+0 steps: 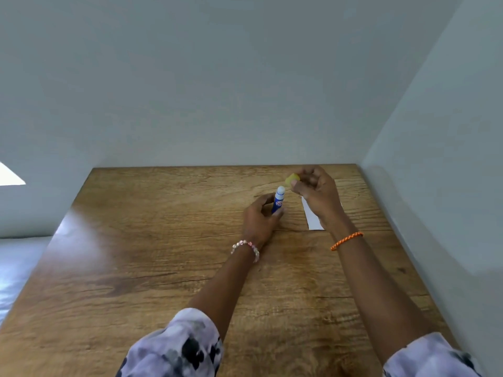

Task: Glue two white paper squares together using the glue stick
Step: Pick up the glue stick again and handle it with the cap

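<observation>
The left hand (pixel 260 219) is gripping a blue cylindrical glue stick (pixel 278 200) around its lower half, its grip curled round the barrel and holding it nearly upright, leaning slightly to the right, above the brown wood-grain worktop (pixel 152 268). The stick's white top is standing uncovered. Just up and to the right of that top, the right hand (pixel 317 194) is pinching a small yellow plastic cap (pixel 292 179) between thumb and fingertips, the cap being apart from the stick though near it.

A white paper piece (pixel 311 219) is lying flat on the worktop under and just left of the right hand, near the far right corner; the hand and wrist are covering most of it, so I cannot tell whether one sheet or two are lying there.

A bracelet of pale pink and clear beads (pixel 246 246) is sitting on the left wrist, and a braided orange cord bracelet (pixel 347 240) on the right. Both forearms are reaching out from lilac sleeves with dark blotches (pixel 179 346). Pale grey walls (pixel 245 77) are closing in the worktop at the back and on the right side.
</observation>
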